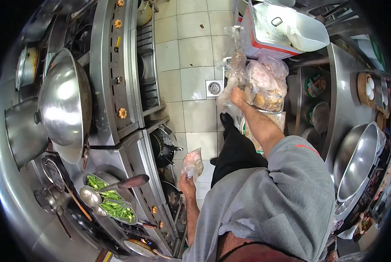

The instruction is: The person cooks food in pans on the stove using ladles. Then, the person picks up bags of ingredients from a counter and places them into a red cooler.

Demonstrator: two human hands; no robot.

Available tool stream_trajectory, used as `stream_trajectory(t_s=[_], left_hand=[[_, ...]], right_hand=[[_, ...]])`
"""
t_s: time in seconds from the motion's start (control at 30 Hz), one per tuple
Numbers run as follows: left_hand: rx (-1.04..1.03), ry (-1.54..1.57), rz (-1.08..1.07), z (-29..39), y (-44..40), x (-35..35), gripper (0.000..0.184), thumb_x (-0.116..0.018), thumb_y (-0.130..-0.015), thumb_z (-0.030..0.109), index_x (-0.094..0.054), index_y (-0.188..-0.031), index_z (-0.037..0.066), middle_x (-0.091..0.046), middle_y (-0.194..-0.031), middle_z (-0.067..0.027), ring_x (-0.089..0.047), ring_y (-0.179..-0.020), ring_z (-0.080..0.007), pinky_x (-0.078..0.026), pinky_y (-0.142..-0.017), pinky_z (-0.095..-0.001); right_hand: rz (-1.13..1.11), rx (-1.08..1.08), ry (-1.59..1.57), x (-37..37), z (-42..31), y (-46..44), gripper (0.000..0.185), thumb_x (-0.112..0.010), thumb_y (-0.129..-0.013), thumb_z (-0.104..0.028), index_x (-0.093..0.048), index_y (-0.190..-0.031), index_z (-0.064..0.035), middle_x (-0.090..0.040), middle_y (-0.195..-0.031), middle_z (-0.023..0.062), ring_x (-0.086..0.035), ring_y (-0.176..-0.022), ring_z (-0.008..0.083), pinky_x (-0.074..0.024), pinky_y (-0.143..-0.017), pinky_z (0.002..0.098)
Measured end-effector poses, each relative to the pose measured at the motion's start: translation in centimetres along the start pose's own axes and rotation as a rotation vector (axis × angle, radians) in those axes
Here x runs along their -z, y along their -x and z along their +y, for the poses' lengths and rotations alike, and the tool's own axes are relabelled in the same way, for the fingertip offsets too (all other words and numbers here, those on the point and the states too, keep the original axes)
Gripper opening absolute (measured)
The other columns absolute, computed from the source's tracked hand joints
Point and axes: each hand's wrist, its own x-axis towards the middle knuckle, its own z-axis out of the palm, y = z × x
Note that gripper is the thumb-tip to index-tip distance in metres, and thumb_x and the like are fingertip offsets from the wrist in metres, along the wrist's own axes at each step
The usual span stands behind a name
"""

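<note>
My left hand (187, 185) is closed on the end of a clear plastic bag (193, 163) with pale pink contents, held up above the floor beside the stove. My right hand (238, 97) reaches to several clear plastic bags at the upper middle, its fingers closed on the edge of one bag (233, 83). Just right of that hand, a larger bag (262, 76) holds pale pink pieces, and yellowish-brown pieces (269, 100) show below them. What exactly the bags contain is hard to make out through the plastic.
A stove (110, 87) with a large wok (64, 102) runs along the left. Green vegetables (117, 208) lie in a pan under a ladle (90, 196). A white container (269, 30) stands upper right. A steel bowl (357, 161) is at right, a drain (214, 88) in the tiled floor.
</note>
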Motion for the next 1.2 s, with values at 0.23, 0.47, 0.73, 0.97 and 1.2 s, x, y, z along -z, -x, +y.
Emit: stream_trajectory(t_s=[0.23, 0.47, 0.73, 0.97, 1.2], left_hand=[[-0.267, -0.318, -0.004, -1.2, 0.7, 0.7, 0.025, -0.059, -0.062, -0.006, -0.06, -0.084, 0.007, -0.058, -0.082, -0.0099, -0.049, -0.083, -0.033, -0.038, -0.075, -0.0425], [-0.499, -0.256, -0.066, 2.1, -2.3, -1.0, 0.019, -0.056, -0.068, -0.005, -0.059, -0.084, 0.005, -0.057, -0.08, -0.0122, -0.051, -0.079, -0.0321, -0.039, -0.071, -0.0401], [-0.166, 0.103, -0.076, 7.2, -5.2, -1.8, 0.038, -0.057, -0.075, -0.004, -0.051, -0.112, 0.002, -0.063, -0.088, -0.0135, -0.06, -0.081, -0.0222, -0.047, -0.071, -0.0347], [-0.414, 0.0, -0.208, 4.2, -6.9, -3.2, 0.023, -0.056, -0.075, 0.002, -0.059, -0.098, -0.001, -0.062, -0.094, -0.0201, -0.06, -0.087, -0.0367, -0.047, -0.073, -0.041], [-0.194, -0.146, -0.077, 5.2, -7.0, -4.4, 0.015, -0.058, -0.08, 0.009, -0.059, -0.085, -0.005, -0.059, -0.073, -0.025, -0.061, -0.07, -0.0385, -0.044, -0.059, -0.0404]], right_hand=[[-0.211, 0.374, 0.322, 1.8, -1.8, 5.6, 0.018, -0.051, -0.073, -0.01, -0.062, -0.086, -0.0038, -0.063, -0.082, 0.0192, -0.062, -0.08, 0.0359, -0.0491, -0.071, 0.0466], [-0.343, 0.897, 0.54, 4.0, -7.5, 13.5, 0.012, -0.056, -0.069, -0.013, -0.064, -0.077, -0.0097, -0.065, -0.075, 0.0107, -0.064, -0.075, 0.0282, -0.0473, -0.069, 0.0442], [-0.37, 1.352, 0.375, 2.7, -11.8, 22.3, 0.01, -0.06, -0.063, -0.022, -0.065, -0.063, -0.0137, -0.064, -0.065, 0.0058, -0.063, -0.065, 0.0215, -0.0415, -0.068, 0.04], [-0.433, 1.484, 0.082, 1.5, -13.2, 22.7, 0.012, -0.057, -0.061, -0.02, -0.063, -0.063, -0.0099, -0.063, -0.065, 0.0062, -0.061, -0.064, 0.025, -0.0429, -0.064, 0.0384], [0.108, 0.241, -0.572, -1.8, -2.9, 9.3, 0.038, -0.067, -0.076, -0.022, -0.057, -0.107, -0.0013, -0.059, -0.105, 0.013, -0.056, -0.096, 0.0236, -0.0444, -0.083, 0.0359]])
